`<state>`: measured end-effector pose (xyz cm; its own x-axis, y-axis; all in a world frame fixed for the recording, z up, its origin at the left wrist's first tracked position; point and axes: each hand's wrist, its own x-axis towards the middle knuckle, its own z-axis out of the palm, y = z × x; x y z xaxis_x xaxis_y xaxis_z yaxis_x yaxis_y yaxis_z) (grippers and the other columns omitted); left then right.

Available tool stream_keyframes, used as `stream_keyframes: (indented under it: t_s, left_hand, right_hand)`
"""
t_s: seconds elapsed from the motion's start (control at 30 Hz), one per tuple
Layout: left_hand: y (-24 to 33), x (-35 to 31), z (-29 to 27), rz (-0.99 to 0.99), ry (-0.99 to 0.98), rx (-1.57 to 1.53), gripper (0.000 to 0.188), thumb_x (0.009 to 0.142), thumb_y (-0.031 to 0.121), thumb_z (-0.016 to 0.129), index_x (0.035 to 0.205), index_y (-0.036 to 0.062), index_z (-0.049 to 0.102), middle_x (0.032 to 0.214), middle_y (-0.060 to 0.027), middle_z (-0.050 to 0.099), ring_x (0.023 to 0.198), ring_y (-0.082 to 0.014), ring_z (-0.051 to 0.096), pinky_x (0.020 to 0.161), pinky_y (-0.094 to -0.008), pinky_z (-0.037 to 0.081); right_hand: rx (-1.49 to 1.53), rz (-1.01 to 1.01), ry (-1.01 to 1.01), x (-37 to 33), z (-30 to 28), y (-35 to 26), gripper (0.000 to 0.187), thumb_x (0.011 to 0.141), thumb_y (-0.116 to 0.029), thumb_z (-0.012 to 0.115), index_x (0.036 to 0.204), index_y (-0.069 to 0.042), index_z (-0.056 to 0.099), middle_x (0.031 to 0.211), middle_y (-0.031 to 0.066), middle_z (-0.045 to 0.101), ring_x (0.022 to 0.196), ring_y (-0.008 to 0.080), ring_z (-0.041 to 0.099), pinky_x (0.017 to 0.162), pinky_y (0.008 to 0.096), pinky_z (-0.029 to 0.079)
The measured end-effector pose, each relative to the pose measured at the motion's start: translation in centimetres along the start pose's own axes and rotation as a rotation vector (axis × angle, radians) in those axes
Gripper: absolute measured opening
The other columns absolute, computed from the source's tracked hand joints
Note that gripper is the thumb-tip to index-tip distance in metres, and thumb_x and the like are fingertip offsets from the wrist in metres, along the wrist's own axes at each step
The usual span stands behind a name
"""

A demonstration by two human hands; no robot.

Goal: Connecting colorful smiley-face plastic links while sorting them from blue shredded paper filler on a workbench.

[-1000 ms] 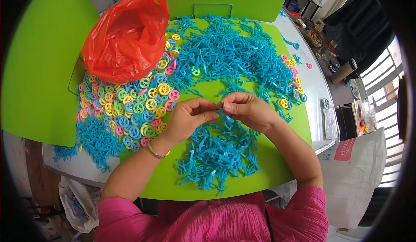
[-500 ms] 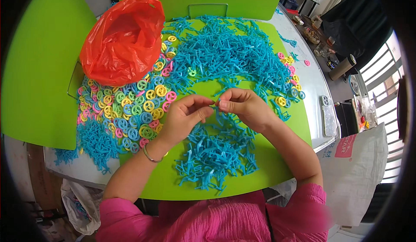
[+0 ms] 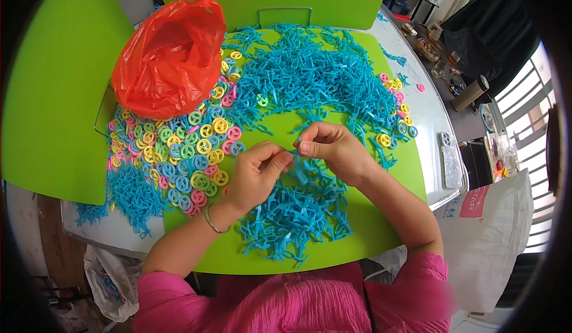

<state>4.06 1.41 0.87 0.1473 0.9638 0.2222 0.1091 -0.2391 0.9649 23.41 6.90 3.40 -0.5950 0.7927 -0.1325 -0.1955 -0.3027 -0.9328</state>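
Note:
Over the near middle of the green board, my two hands are close together, fingertips pinched. My right hand (image 3: 336, 151) pinches a small blue plastic piece (image 3: 300, 169), which hangs blurred below its fingertips. Just to the left, my left hand (image 3: 257, 175) has its thumb and index finger pressed together; what they hold, if anything, is too small to make out. Below the hands lies a small heap of blue plastic pieces (image 3: 295, 217). A larger heap of the same blue pieces (image 3: 310, 73) spreads behind them.
Left of my hands lie many small spoked plastic wheels (image 3: 185, 151) in pink, yellow, green and blue. A red plastic bag (image 3: 170, 64) stands open behind them. More blue pieces (image 3: 137, 193) lie at the left. A phone (image 3: 450, 160) rests on the table's right edge.
My left hand has moved slightly down, and a gap has opened between the fingertips of both hands. The blue piece below my right fingers is now blurred by motion.

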Motion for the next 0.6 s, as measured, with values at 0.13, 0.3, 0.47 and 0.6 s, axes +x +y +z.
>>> stream_keyframes:
  t_s: [0.13,0.3,0.47,0.6]
  left_hand:
    - [0.3,0.1,0.6,0.009,0.058,-0.009,0.018,0.089,0.013,0.065,0.078,-0.0009,0.065,0.067,-0.0032,0.055,0.057,-0.0093,0.046,0.052,-0.0246,0.035]
    - [0.8,-0.5,0.0,0.006,-0.012,0.109,0.017,0.089,0.013,0.065,0.079,-0.0013,0.065,0.065,-0.0041,0.055,0.058,-0.0090,0.050,0.053,-0.0242,0.038]
    - [2.5,-0.6,0.6,-0.074,0.066,0.013,0.011,0.087,0.008,0.066,0.082,-0.0021,0.065,0.070,-0.0043,0.058,0.063,-0.0093,0.054,0.058,-0.0238,0.043]
    - [5.8,-3.1,-3.0,0.004,0.216,0.269,0.008,0.085,0.003,0.066,0.088,-0.0039,0.065,0.079,-0.0055,0.062,0.071,-0.0104,0.056,0.064,-0.0236,0.045]
  right_hand:
    - [0.023,0.013,0.026,-0.3,-0.3,-0.1,0.008,0.084,-0.011,0.070,0.084,-0.006,0.065,0.085,0.0017,0.066,0.086,0.0101,0.061,0.078,0.0245,0.047]
    - [-0.139,0.097,-0.092,-1.1,-0.4,-1.3,0.007,0.084,-0.011,0.070,0.083,-0.007,0.065,0.086,0.0008,0.067,0.085,0.0095,0.060,0.078,0.0245,0.047]
    - [-0.104,0.028,-0.019,-1.8,0.5,-1.7,0.009,0.085,-0.011,0.070,0.091,-0.006,0.067,0.089,0.0011,0.067,0.085,0.0103,0.061,0.080,0.0257,0.047]
    - [-0.182,-0.105,0.073,-2.7,-0.8,-4.0,0.019,0.088,-0.016,0.067,0.103,-0.005,0.066,0.094,0.0019,0.067,0.090,0.0106,0.060,0.082,0.0261,0.046]
